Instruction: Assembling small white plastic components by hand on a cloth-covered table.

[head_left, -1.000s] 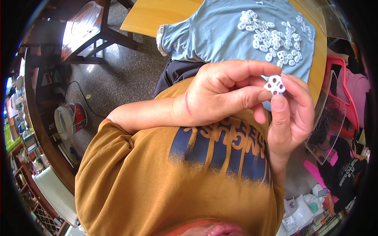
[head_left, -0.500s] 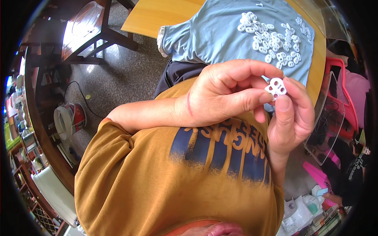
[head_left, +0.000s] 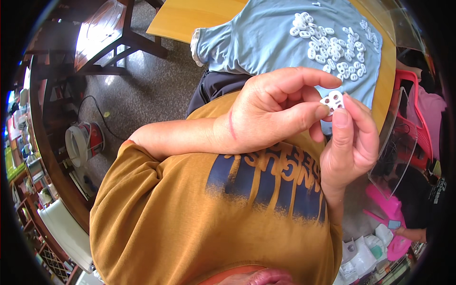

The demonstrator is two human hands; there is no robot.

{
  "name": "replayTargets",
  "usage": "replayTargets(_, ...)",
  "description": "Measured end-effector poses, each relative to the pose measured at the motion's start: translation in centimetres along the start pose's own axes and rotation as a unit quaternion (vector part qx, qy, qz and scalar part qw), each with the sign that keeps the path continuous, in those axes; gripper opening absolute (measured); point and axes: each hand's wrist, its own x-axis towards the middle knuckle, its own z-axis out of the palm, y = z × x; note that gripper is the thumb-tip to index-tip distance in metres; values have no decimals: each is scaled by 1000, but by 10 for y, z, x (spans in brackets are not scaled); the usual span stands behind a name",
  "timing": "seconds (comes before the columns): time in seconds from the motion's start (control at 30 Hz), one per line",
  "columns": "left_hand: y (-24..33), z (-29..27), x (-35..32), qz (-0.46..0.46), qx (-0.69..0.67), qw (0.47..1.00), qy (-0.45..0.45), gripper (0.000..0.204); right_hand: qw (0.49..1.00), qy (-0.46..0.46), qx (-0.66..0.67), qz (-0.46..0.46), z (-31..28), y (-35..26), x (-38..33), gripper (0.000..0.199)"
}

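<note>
In front of my chest I hold a small white plastic piece (head_left: 336, 100) with rounded lobes and several holes. My right hand (head_left: 350, 147) pinches it between thumb and a finger at its lower right edge. My left hand (head_left: 280, 107) has its thumb tip against the left edge, while its index finger arches above, apart from the piece. Whether a left finger presses from behind is hidden. Beyond my hands, many small white oval plastic pieces (head_left: 327, 47) with holes lie loosely heaped on a light blue shirt (head_left: 270, 38).
The shirt is spread over a yellow wooden table (head_left: 185, 19). A dark wooden chair (head_left: 118, 42) stands at the far left, near a bucket (head_left: 83, 142) on the speckled floor. At right are a red plastic chair (head_left: 418, 118) and another person's hand (head_left: 413, 233) by a pink object.
The white piece has turned slightly between my fingers. My left index finger has lifted a little away from it. At the right, the other person's arm has shifted.
</note>
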Motion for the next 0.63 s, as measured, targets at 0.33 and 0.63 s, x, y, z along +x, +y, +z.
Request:
replayTargets(0.33, -3, 0, -1, 5, -29, 999, -27, 42, 996, -65, 51, 46, -11, -1, 6, 30)
replayTargets(0.63, 1, 1, -1, -36, -74, 996, -42, 43, 996, -79, 45, 26, -12, -2, 5, 33)
